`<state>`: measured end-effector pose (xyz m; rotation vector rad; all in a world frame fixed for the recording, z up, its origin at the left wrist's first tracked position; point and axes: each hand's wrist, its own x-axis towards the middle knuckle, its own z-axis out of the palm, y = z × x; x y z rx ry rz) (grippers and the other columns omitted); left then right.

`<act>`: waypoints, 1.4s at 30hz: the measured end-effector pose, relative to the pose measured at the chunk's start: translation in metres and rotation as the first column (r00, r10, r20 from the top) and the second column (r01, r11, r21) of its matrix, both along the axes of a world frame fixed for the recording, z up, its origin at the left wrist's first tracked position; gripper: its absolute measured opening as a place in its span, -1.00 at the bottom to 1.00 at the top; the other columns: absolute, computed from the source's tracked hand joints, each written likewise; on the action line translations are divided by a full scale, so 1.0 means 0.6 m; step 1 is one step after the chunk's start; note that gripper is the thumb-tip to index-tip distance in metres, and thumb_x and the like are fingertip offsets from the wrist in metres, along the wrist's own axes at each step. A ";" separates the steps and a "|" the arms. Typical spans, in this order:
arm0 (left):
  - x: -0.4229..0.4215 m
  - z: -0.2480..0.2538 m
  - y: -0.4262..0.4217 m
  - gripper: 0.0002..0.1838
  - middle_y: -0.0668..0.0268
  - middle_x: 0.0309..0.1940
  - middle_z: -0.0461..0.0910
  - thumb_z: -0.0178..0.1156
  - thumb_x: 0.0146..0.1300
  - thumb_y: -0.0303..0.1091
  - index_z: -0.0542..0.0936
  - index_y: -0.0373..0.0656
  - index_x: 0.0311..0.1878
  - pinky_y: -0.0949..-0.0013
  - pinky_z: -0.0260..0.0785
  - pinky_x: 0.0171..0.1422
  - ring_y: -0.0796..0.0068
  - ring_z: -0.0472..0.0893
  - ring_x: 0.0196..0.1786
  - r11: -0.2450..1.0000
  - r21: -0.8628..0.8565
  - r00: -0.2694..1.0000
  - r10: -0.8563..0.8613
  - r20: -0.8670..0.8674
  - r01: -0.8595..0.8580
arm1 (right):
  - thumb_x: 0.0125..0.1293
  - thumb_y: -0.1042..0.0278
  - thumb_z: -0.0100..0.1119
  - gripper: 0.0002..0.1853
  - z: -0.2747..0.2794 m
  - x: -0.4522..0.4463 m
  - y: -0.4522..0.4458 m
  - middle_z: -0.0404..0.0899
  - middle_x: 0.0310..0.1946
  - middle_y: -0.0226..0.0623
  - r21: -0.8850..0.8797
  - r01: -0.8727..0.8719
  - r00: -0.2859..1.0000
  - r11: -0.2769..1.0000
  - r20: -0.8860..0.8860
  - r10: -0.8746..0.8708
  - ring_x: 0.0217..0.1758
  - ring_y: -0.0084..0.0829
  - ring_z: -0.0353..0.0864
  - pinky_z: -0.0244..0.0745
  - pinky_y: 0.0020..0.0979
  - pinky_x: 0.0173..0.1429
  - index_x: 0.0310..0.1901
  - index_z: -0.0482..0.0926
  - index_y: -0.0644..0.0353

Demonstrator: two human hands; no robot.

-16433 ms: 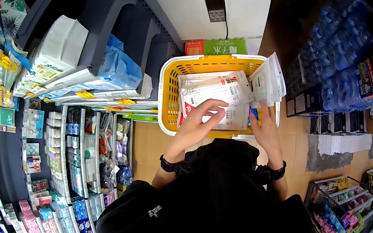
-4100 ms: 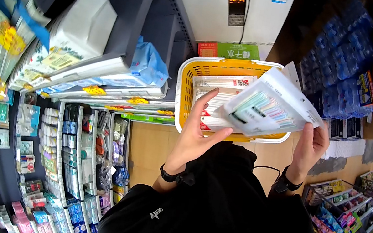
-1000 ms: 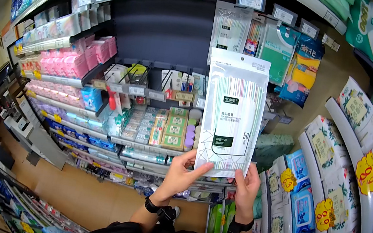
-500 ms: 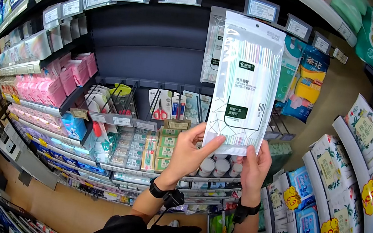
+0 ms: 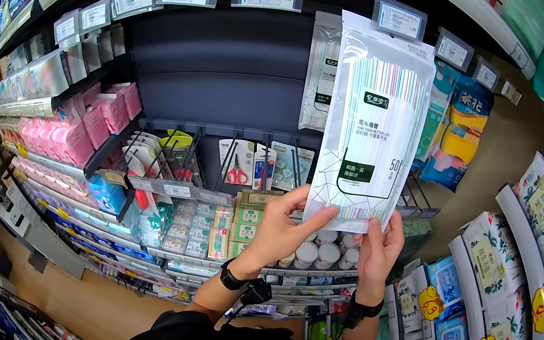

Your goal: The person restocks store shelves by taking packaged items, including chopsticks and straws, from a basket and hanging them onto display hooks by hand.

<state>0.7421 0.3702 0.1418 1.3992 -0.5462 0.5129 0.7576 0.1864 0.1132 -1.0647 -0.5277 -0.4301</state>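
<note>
A clear-and-white pack of bendy straws [image 5: 372, 132] stands upright in front of the shelf's hooks, its printed face toward me. My left hand [image 5: 282, 231] grips its lower left corner, thumb across the front and fingers behind. At the lower right, my right hand [image 5: 379, 253] pinches the bottom edge with the thumb on the front. The pack's top edge overlaps a price tag [image 5: 399, 17] in view. Partly hidden behind it, a similar pack [image 5: 320, 71] hangs at the left.
Dark back panel [image 5: 222, 78] lies left of the straws. Scissors [image 5: 238, 168] hang on hooks below, above boxes and round white tubs [image 5: 328, 254]. Blue-yellow packs [image 5: 461, 135] hang at right. Pink packs [image 5: 73, 133] fill left shelves; tissue packs [image 5: 488, 252] stand at right.
The straw pack appears slightly farther right and larger, its top now overlapping the price tag in view. The whole view has shifted a little; both hands keep their hold.
</note>
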 end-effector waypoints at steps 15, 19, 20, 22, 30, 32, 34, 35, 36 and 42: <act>0.013 0.012 0.011 -0.62 0.28 -0.08 0.73 0.33 0.35 -0.51 0.59 -0.36 0.21 0.51 0.49 0.05 0.65 0.64 -0.05 0.996 0.043 0.995 -0.071 -0.070 0.074 | 0.54 0.43 0.09 -0.76 0.015 0.008 0.006 0.63 -0.21 -0.31 0.005 -0.004 1.000 1.000 -0.029 0.004 -0.38 -0.62 0.53 0.44 -0.54 -0.32 0.13 0.45 0.35; 0.011 0.015 0.010 -0.63 0.27 -0.08 0.73 0.33 0.36 -0.50 0.59 -0.38 0.20 0.50 0.49 0.05 0.65 0.64 -0.05 0.996 0.031 0.996 -0.080 -0.030 0.081 | 0.54 0.43 0.09 -0.76 0.020 0.007 0.008 0.63 -0.23 -0.33 0.016 -0.032 0.999 0.999 -0.013 0.032 -0.39 -0.63 0.53 0.44 -0.54 -0.33 0.13 0.46 0.34; 0.011 0.015 0.009 -0.63 0.27 -0.08 0.73 0.33 0.36 -0.50 0.59 -0.38 0.20 0.50 0.49 0.05 0.65 0.64 -0.05 0.996 0.029 0.996 -0.081 -0.028 0.081 | 0.54 0.43 0.09 -0.76 0.021 0.007 0.008 0.63 -0.23 -0.33 0.019 -0.045 0.999 0.999 -0.009 0.045 -0.39 -0.63 0.53 0.44 -0.54 -0.33 0.12 0.46 0.34; 0.011 0.015 0.006 -0.71 0.25 -0.21 0.76 0.35 0.36 -0.41 0.63 -0.35 0.07 0.46 0.52 0.00 0.65 0.66 -0.13 0.998 -0.021 0.998 -0.063 -0.019 0.062 | 0.54 0.42 0.10 -0.76 0.023 0.007 0.009 0.63 -0.23 -0.33 0.020 -0.048 0.999 0.999 -0.020 0.048 -0.39 -0.63 0.53 0.44 -0.55 -0.33 0.12 0.47 0.34; 0.014 0.007 0.011 -0.46 0.10 0.24 0.50 0.23 0.44 -0.43 0.30 -0.31 0.39 0.44 0.42 0.21 0.48 0.55 0.17 0.997 -0.081 1.000 0.003 -0.005 -0.003 | 0.55 0.39 0.10 -0.76 0.044 0.024 0.018 0.63 -0.23 -0.35 -0.005 -0.025 0.996 1.000 -0.090 0.025 -0.37 -0.65 0.51 0.43 -0.56 -0.30 0.12 0.48 0.33; 0.016 -0.002 0.016 -0.41 0.07 0.35 0.34 0.21 0.43 -0.43 0.22 -0.27 0.43 0.40 0.41 0.23 0.42 0.49 0.23 0.990 -0.125 0.998 0.066 0.011 -0.064 | 0.55 0.38 0.10 -0.76 0.049 0.038 0.022 0.63 -0.22 -0.36 -0.007 -0.059 0.992 0.998 -0.109 0.058 -0.37 -0.65 0.51 0.42 -0.56 -0.29 0.11 0.48 0.33; 0.013 -0.006 0.020 -0.42 0.09 0.35 0.34 0.21 0.43 -0.43 0.22 -0.27 0.43 0.38 0.41 0.23 0.41 0.49 0.23 0.982 -0.159 0.994 0.106 0.014 -0.102 | 0.55 0.38 0.10 -0.76 0.052 0.058 0.027 0.64 -0.23 -0.34 -0.021 -0.068 0.992 0.997 -0.109 0.065 -0.37 -0.64 0.52 0.43 -0.56 -0.29 0.11 0.48 0.33; 0.011 -0.009 0.022 -0.42 0.10 0.36 0.34 0.21 0.43 -0.44 0.22 -0.26 0.42 0.37 0.41 0.24 0.41 0.49 0.23 0.972 -0.189 0.990 0.142 0.017 -0.136 | 0.55 0.37 0.11 -0.76 0.053 0.070 0.029 0.64 -0.23 -0.33 -0.032 -0.073 0.992 0.997 -0.107 0.070 -0.36 -0.63 0.54 0.44 -0.55 -0.29 0.10 0.49 0.34; 0.008 -0.014 0.025 -0.46 0.11 0.36 0.36 0.21 0.43 -0.42 0.26 -0.25 0.39 0.36 0.41 0.24 0.42 0.51 0.21 0.966 -0.200 0.985 0.169 0.020 -0.161 | 0.55 0.37 0.11 -0.76 0.056 0.081 0.032 0.64 -0.23 -0.33 -0.033 -0.078 0.991 0.996 -0.108 0.074 -0.36 -0.63 0.54 0.44 -0.55 -0.29 0.10 0.49 0.34; -0.037 -0.037 0.039 -0.66 0.13 0.10 0.60 0.13 0.49 -0.34 0.40 -0.26 0.23 0.39 0.42 0.11 0.47 0.63 -0.01 0.966 -0.206 0.986 0.166 0.028 -0.157 | 0.54 0.37 0.13 -0.75 0.066 0.164 0.028 0.71 -0.21 -0.21 -0.191 -0.113 0.982 0.975 -0.170 0.080 -0.34 -0.54 0.67 0.48 -0.56 -0.32 0.09 0.49 0.38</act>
